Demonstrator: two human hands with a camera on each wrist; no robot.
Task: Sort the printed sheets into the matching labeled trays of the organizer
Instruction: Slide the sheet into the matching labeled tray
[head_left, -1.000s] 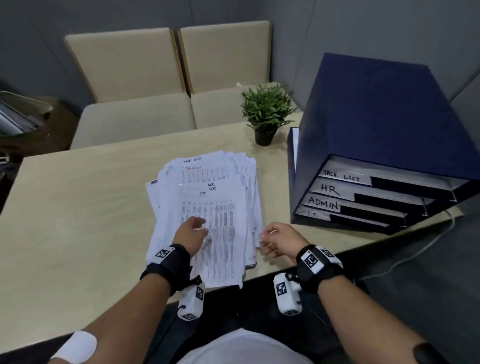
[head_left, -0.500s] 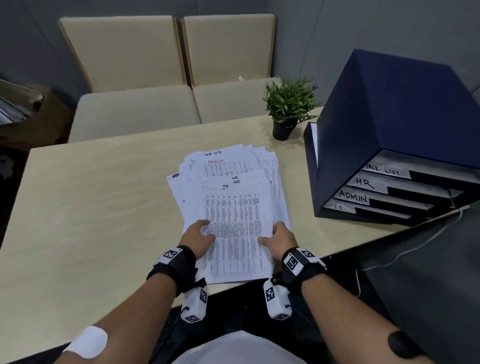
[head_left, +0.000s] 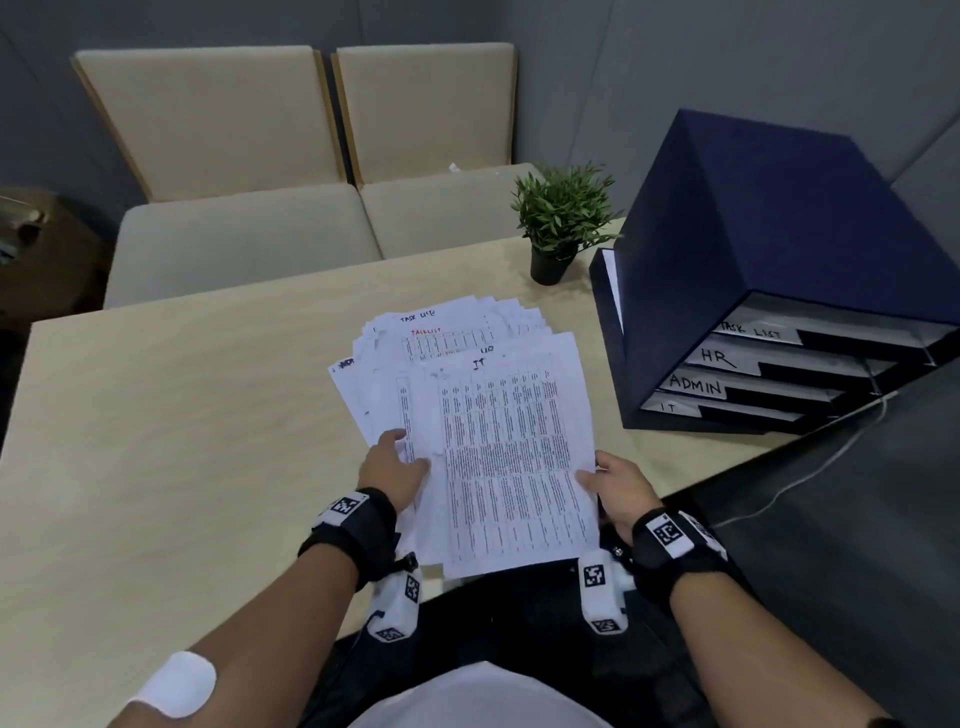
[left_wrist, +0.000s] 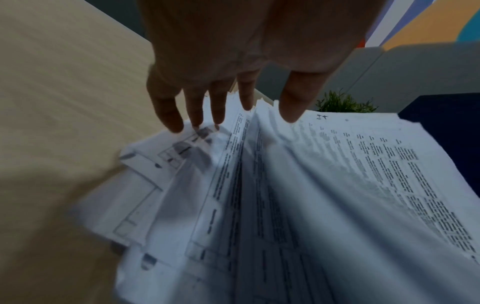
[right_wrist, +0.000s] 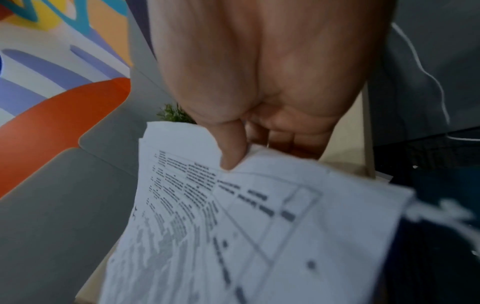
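Table (head_left: 182, 415): R hand (head_left: 618, 483) pinches sheet (head_left: 514, 457).

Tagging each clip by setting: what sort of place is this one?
Probably an office meeting nook: a navy organizer with trays labelled HR and ADMIN, printed sheets on a pale table, two cushioned chairs.

White sheets (head_left: 514, 447) with black print; navy organizer (head_left: 779, 218).

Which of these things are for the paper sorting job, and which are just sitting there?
For the job:
- top sheet marked IT, pinched by the right hand
- pile of printed sheets, left hand resting on it
- blue organizer with trays labeled TASK LIST, HR, ADMIN, IT

Just sitting there:
- potted plant
- two beige chairs
- white cable
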